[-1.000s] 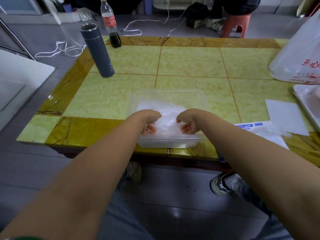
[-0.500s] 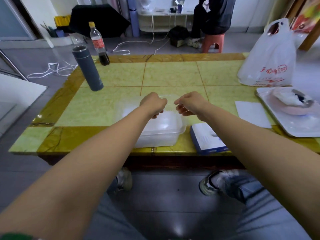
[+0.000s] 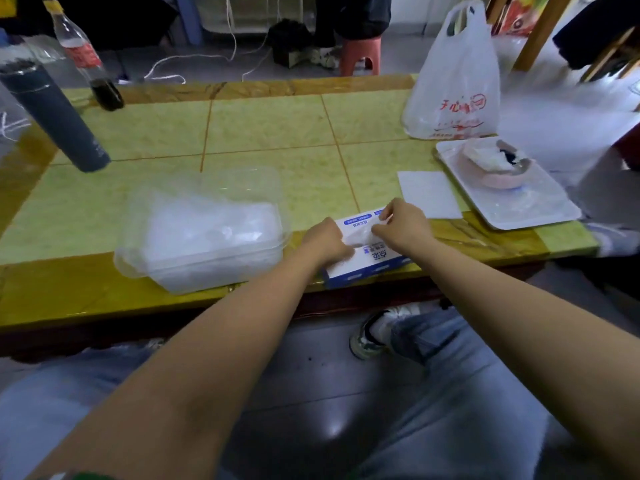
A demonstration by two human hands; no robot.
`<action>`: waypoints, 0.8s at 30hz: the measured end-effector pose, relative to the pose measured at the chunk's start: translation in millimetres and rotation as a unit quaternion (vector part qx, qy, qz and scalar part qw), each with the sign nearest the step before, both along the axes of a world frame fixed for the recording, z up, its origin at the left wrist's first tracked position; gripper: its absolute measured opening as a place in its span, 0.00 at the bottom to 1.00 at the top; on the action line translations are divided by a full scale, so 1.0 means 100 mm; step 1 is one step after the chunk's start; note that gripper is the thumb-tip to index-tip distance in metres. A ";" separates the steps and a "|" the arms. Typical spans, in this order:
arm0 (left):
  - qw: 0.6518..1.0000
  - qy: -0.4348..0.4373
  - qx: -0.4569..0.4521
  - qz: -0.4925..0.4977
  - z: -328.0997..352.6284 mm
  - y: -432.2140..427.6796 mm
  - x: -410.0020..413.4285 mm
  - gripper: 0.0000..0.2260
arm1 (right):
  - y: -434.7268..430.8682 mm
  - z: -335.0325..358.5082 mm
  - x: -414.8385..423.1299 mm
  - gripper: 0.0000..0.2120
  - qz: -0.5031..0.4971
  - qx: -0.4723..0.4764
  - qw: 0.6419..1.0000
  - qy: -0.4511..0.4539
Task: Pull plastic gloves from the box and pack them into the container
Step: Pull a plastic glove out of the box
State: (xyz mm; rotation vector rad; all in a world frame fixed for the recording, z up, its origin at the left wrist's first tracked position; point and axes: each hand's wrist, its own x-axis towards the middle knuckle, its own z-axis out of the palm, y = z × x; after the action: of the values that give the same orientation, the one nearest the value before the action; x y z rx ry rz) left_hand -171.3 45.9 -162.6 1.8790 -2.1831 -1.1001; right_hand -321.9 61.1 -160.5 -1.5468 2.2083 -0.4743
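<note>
Here, both arms reach forward from the lap, forearms nearly straight, converging on the box (image 3: 372, 263) at the near edge of the table (image 3: 277, 133). The box lies flat, just right of the container (image 3: 214, 176) and close to its wall.

Left hand (image 3: 325, 242): back up, fingers curled down at the left side of the box's top opening. The tips are hidden, so I cannot tell whether they pinch film or only press the carton.

Right hand (image 3: 403, 226): wrist a little raised, fingers bent and bunched, thumb and forefinger pinching a crumpled glove (image 3: 360, 237) at the opening. The glove is barely clear of the box, between the two hands.

The container holds a cloudy pile of gloves (image 3: 207, 226) that fills most of it.

Elsewhere: dark flask (image 3: 55, 116) and cola bottle (image 3: 86, 60) at far left; at right, a white bag (image 3: 453, 81) and a tray (image 3: 540, 206) with a pink bowl (image 3: 498, 174) on it — paper sheet (image 3: 427, 194) beside the tray.
</note>
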 end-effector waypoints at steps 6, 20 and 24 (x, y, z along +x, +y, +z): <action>1.000 -0.027 0.002 -0.005 -0.08 -0.04 -0.04 0.29 | -0.10 -0.10 -0.03 0.11 0.002 0.021 1.000 0.014; 0.998 -0.066 0.012 -0.016 -0.09 -0.09 -0.08 0.28 | -0.08 0.08 -0.11 0.11 -0.039 -0.206 0.970 -0.119; 0.998 -0.064 0.015 -0.026 -0.06 -0.08 -0.09 0.29 | -0.11 0.27 -0.13 0.15 -0.079 -0.255 0.947 -0.179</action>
State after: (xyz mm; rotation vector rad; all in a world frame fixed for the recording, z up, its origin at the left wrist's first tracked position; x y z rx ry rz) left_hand -180.0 37.8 -169.1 1.9667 -2.3086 -1.0538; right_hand -334.9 50.6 -133.7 -1.3653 2.0186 -1.3518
